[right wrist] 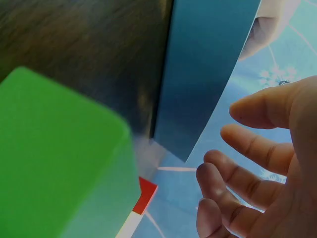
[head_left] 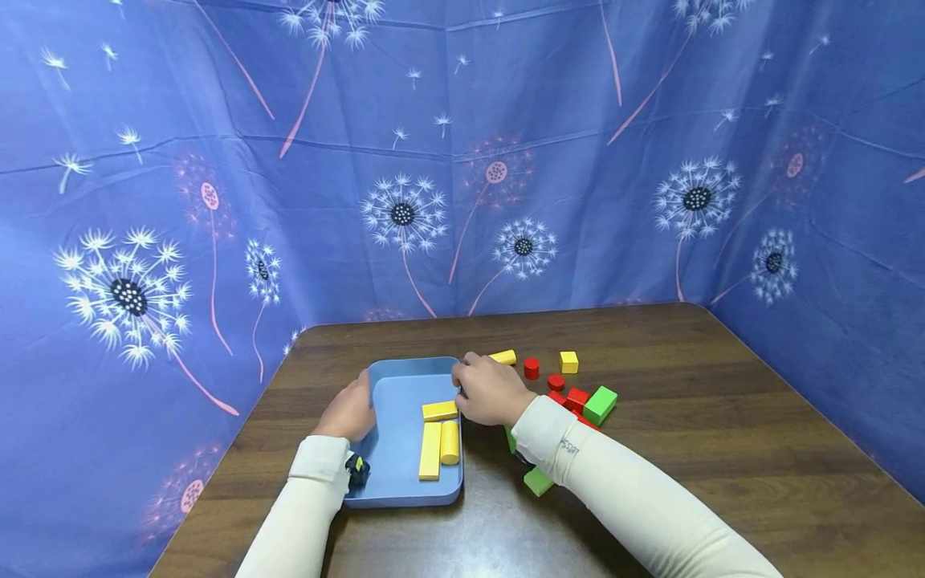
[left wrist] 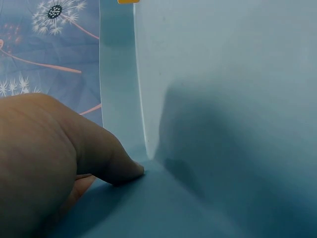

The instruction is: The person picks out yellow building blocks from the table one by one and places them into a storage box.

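Note:
A shallow blue tray (head_left: 393, 453) lies on the table with three yellow blocks in its right half: a flat bar (head_left: 439, 411), a long bar (head_left: 429, 451) and a cylinder (head_left: 450, 442). My left hand (head_left: 350, 409) grips the tray's left wall; the left wrist view has the thumb (left wrist: 121, 166) pressed on the inside and fingers partly hidden beyond the wall. Over the right rim is my right hand (head_left: 491, 389), its fingers loosely bent and apart. Nothing lies between them in the right wrist view, where the tray's outer wall (right wrist: 203, 64) is close by.
Right of the tray lie loose blocks: a yellow cylinder (head_left: 503, 357), a yellow cube (head_left: 568, 362), several red pieces (head_left: 531, 368) and green blocks (head_left: 600, 405). My right forearm partly covers some. A blue dandelion-print cloth (head_left: 462, 201) hangs behind the wooden table (head_left: 723, 433).

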### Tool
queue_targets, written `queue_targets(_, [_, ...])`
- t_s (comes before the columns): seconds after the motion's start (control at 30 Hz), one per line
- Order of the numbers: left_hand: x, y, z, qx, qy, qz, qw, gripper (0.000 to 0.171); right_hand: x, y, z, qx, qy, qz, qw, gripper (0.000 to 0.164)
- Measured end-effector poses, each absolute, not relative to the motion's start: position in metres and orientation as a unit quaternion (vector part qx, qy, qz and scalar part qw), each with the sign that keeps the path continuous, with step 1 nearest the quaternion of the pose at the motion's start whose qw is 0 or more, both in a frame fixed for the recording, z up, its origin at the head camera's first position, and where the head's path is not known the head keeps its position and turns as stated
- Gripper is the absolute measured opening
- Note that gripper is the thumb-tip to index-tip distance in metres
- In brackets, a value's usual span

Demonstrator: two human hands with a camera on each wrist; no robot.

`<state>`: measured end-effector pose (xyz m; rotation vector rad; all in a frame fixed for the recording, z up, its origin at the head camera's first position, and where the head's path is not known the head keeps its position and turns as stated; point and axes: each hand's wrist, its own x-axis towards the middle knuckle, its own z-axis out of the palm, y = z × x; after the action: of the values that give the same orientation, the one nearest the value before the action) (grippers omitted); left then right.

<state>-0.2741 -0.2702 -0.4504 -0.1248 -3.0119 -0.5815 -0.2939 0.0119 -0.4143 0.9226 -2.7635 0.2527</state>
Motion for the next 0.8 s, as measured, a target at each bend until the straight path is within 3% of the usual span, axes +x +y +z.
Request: queue_targets(0.8, [-0.277,-0.272,-0.454,-0.033,-0.979,-0.198,0.028,0.070,-0.320,0.026,-0.412,0.271,-0.955,0.064,0.102,0.021])
